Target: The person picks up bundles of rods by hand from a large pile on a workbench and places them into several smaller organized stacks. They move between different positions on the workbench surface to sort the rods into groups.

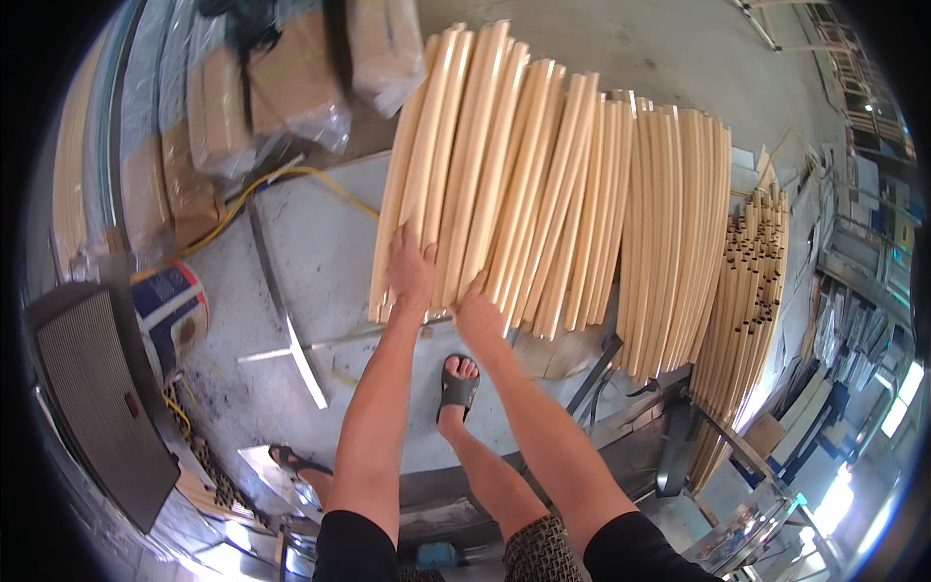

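Left of the strips: decent room to pass between the light wooden strips [543, 184] and the bucket [175, 308], minus a metal bar [304, 373] lying low and a yellow hose [335, 184] farther back
Far left: pretty much walled off by plastic-wrapped bundles [296, 82]
Between the hands: just a narrow slot from left hand [411, 276] to right hand [477, 315], strips right underneath
Near side: tight, thanks to the sandalled foot [458, 383] and both forearms
Near right: blocked by a black upright [675, 446]
Far side: easy passage beyond the strip ends
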A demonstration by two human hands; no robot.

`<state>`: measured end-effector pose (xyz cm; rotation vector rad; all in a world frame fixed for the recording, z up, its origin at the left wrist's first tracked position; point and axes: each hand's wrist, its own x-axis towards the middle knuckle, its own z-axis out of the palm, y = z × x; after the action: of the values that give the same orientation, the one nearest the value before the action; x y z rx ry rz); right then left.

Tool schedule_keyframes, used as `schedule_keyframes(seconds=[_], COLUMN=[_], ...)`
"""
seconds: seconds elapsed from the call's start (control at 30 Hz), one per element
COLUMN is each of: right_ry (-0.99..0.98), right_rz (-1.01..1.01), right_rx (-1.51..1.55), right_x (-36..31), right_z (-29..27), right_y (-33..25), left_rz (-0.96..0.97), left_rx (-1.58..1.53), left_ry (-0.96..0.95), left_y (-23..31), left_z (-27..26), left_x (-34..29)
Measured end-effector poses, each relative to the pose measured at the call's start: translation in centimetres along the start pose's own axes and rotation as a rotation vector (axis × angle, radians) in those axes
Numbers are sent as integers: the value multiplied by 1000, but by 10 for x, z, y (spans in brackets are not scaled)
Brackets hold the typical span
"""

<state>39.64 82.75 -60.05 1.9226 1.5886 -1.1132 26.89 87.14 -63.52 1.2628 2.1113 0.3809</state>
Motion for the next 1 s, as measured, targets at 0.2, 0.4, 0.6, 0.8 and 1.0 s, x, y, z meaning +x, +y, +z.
schedule_keyframes(seconds=[0.2, 0.4, 0.6, 0.8, 1.0], right_ry=[-110, -13, -178, -182, -357], right_rz=[-203, -238, -410, -449, -452], right_rx=[-133, -328, -567, -437, -349], right_x=[-29, -115, -195, -312, -430], right_z=[24, 67, 95, 142, 251], right_y=[28, 135, 174, -36, -256], left_rz=[71, -309, -863, -1104, -1320], left_rx=[-346, -307, -341, -592, -853], left_ry=[112, -226, -294, 233, 209], left_y=[-75, -181, -351, -494, -576], left_z=[-7, -103, -255, -373, -411], left_x=[-78, -297, -492, -638, -752])
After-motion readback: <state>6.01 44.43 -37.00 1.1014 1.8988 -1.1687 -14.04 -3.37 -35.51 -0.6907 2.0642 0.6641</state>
